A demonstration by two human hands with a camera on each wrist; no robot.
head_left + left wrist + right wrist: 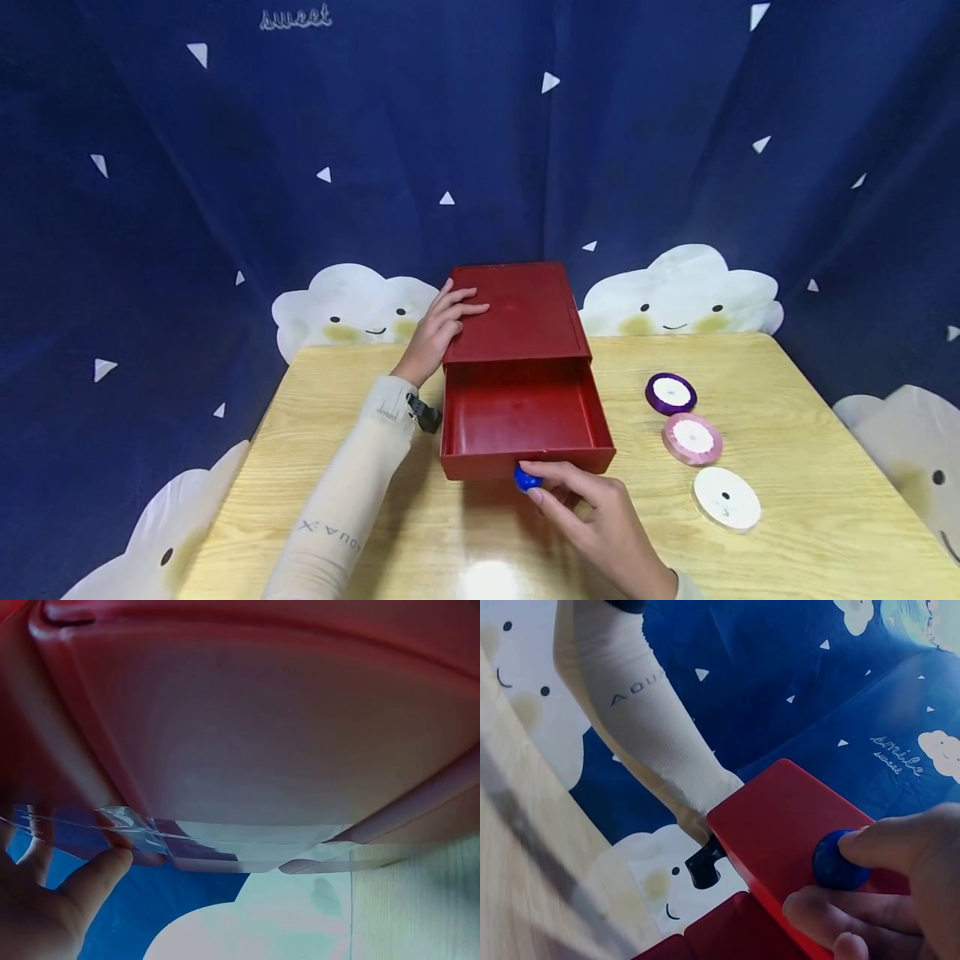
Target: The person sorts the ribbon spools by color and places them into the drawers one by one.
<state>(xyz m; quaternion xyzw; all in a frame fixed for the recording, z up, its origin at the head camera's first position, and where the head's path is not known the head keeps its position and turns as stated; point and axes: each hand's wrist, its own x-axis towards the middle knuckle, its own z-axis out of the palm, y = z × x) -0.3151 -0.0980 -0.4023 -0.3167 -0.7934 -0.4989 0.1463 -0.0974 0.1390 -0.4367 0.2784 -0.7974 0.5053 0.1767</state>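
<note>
A red box [517, 308] stands on the table with its drawer [517, 417] pulled out toward me; the drawer's inside looks bare. My left hand [438, 329] rests on the left side of the box top, fingers spread over its edge. In the left wrist view, the left thumb [101, 874] lies against the box's side near some clear tape [135, 829]. My right hand [600, 517] pinches the round blue knob [528, 479] on the drawer front between thumb and fingers, as the right wrist view also shows.
To the right of the box, a purple ribbon spool [671, 392], a pink ribbon spool [693, 439] and a white ribbon spool [726, 498] lie in a row on the wooden table [315, 442]. A dark blue curtain [480, 150] with clouds hangs behind.
</note>
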